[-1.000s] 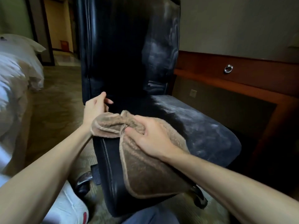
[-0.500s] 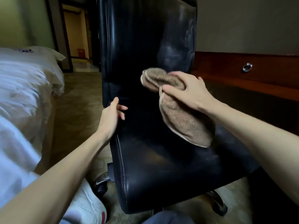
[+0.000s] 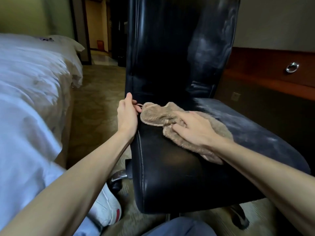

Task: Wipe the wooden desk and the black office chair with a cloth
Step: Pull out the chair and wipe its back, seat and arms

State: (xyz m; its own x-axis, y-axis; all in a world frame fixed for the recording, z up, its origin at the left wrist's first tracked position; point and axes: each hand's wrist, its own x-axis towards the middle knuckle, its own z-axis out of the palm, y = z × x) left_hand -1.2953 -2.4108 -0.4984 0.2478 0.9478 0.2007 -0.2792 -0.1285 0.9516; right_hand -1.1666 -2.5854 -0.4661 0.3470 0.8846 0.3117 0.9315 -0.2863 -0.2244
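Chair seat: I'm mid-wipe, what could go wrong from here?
1. The chair stands on casters. A hard push from the right hand could roll or swivel it, and only the left hand gripping the seat edge steadies it.
2. The cloth is bunched, so it may smear the grey film on the seat's right side rather than lift it.
3. The similar film on the backrest is easily missed.

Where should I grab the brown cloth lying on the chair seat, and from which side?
Take the cloth at the bunched ridge across its middle, coming straight down from above. It lies crumpled on the seat of the black chair, so those raised folds give something to pinch, while its flat edges hug the leather. The right hand holds it there.
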